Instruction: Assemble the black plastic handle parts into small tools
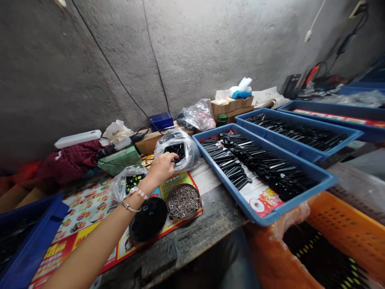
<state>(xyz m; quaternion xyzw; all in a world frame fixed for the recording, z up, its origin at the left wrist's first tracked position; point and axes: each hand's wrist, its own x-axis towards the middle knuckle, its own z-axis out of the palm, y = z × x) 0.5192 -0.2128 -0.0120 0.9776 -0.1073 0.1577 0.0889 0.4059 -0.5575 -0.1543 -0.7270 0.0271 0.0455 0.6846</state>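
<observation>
- The left hand (162, 166) reaches forward into the mouth of a clear bag (178, 150) full of small black parts, fingers curled in among them. Whether it has pinched one yet I cannot tell; the fingertips are buried in the plastic.
- The right hand is out of sight.
- That bag sits at the back of the bench, just left of the nearest blue tray (319, 176).
- A second bag (128, 182), holding black-and-green pieces, lies right under the wrist.
- Nearer the edge stand two round dishes: one of screws (183, 200), one of black bits (148, 218).
- Risk, as I judge it: the forearm crosses low over the second bag and the dishes, so a careless pull back could drag the bag or tip the screws across the printed sheet (87, 208). The soft bag may also slump and spill parts.
- Count: two bags, two dishes, three blue trays to the right, another blue tray (30, 237) at far left, one orange crate (345, 233).
</observation>
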